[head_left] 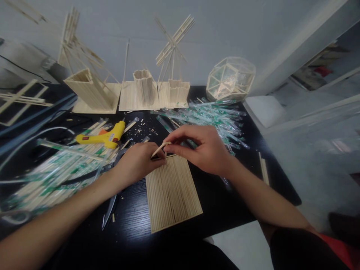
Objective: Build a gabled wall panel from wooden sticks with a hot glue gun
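Above the far edge of a flat panel of wooden sticks laid side by side, my two hands meet. My left hand is closed, its thumb and fingers around a short wooden stick piece. From the other side, my right hand pinches the far end of the same piece between thumb and fingertips. A second short bit seems to hang down there, but the fingers partly hide it. Whether the piece touches the panel I cannot tell.
A yellow glue gun lies on wrapped chopsticks at left. Scissors are partly under my left forearm. More wrappers lie at right. Stick-built models and a faceted frame stand along the wall.
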The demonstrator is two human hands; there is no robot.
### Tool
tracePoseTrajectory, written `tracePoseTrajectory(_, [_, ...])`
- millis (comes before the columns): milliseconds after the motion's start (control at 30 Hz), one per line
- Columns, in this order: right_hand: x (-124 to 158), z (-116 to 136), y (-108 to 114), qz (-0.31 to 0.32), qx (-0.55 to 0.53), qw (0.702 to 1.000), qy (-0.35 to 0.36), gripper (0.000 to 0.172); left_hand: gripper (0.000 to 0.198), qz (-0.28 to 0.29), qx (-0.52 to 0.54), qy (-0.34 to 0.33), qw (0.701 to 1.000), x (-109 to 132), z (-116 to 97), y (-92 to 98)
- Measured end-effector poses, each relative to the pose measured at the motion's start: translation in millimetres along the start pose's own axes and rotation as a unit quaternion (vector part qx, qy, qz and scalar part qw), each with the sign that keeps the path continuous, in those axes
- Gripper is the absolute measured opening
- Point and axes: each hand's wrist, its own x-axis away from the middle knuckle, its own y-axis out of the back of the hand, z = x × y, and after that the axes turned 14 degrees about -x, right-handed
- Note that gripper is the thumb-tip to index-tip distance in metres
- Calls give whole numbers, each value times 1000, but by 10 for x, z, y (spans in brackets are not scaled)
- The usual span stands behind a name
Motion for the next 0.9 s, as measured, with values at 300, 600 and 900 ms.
tracePoseTrajectory(300, [1,-17,12,8,11,1000,-13,12,11,10,-39,-3,999,8,47,-18])
tracePoseTrajectory(600, [-6,-21,8,17,33,999,-9,10,11,13,-27,-2,1000,1,26,-16])
tracePoseTrajectory(900, [-3,-21,3,17,49,999,6,8,10,6,-21,1,1000,7,1,32])
